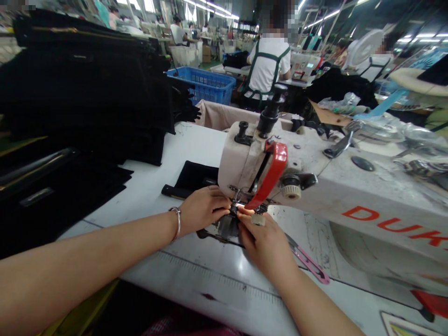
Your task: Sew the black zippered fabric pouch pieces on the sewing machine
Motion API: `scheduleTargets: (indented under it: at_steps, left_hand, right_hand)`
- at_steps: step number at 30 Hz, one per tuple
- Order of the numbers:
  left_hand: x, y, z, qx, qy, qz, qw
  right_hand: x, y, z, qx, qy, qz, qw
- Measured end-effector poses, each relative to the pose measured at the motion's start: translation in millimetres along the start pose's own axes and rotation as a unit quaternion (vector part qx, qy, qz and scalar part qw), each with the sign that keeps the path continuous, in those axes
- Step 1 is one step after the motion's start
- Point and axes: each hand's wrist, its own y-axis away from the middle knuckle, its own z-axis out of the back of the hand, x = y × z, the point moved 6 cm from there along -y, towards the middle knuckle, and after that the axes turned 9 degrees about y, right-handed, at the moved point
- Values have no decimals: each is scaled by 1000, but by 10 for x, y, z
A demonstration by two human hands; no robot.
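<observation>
Black fabric and bare steel meet where the lamp shines, near the centre of the frame; the left hand (206, 209), a bangle at its wrist, comes in from the lower left, fingers drawn together and tips down beside the needle area (234, 205) of the sewing machine (315, 163); the right hand (266, 235) comes up from the lower right, bent fingers ending on the opposite side of that spot, just beneath the red guard (273, 172). Both look pressed in close, but I cannot tell whether either one pinches anything; what lies between the fingertips is small and dark. The black cloth piece (198, 173) lies on the white table (198, 140), just left of the machine head and behind the left hand; its link to the dark bit at the needle is hidden.

To do this well, I judge, the fingertips should flank the needle's line, never cross it; a light, even press from both sides ought to hold thick dark material flat; tugging could bend the needle or skew a seam. The pink-handled snips (311, 263), right of the right hand, are better left clear of that forearm; the tall black stack (87, 88), upper left, shouldn't slide inward.
</observation>
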Motion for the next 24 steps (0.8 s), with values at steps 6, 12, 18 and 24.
scheduleTargets:
  at_steps: [6, 12, 18, 24]
  left_hand:
    - [22, 22, -13, 6, 10, 21, 1000]
    - [177, 93, -71, 6, 0, 42, 999]
    - [238, 104, -72, 1, -4, 51, 999]
    - [236, 98, -48, -15, 4, 50, 999]
  right_hand:
    - [25, 10, 0, -3, 1, -19, 1000]
    - [45, -22, -14, 8, 11, -32, 999]
    - [56, -50, 3, 17, 26, -40, 999]
    - [64, -44, 14, 4, 25, -45, 999]
